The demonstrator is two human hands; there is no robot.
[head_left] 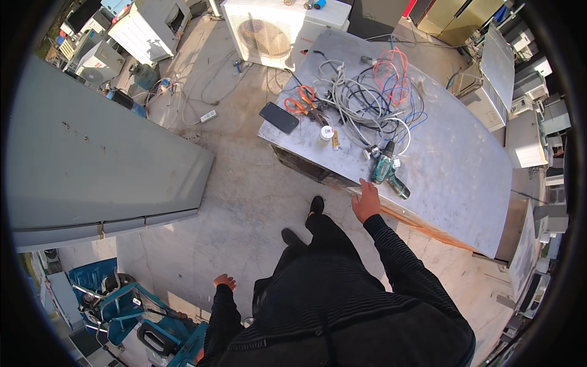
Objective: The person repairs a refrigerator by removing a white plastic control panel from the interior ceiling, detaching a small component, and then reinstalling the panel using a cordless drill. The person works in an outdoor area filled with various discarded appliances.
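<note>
My right hand reaches over the near edge of a metal-topped bench, its fingers stretched out and nothing in them. A teal and black cordless drill lies on the bench just beyond those fingertips. Low at my left side hangs my left hand, empty, with its fingers loosely bent and apart. Past the drill a tangle of grey, black, blue and red cables covers much of the top. At the bench's left end are a black phone, orange-handled pliers and a small white-lidded jar.
A large grey metal cabinet stands to the left. An outdoor air-conditioner unit sits beyond the bench. Cords and a white power strip lie on the concrete floor. Teal-framed equipment is at lower left; stacked appliances line the right.
</note>
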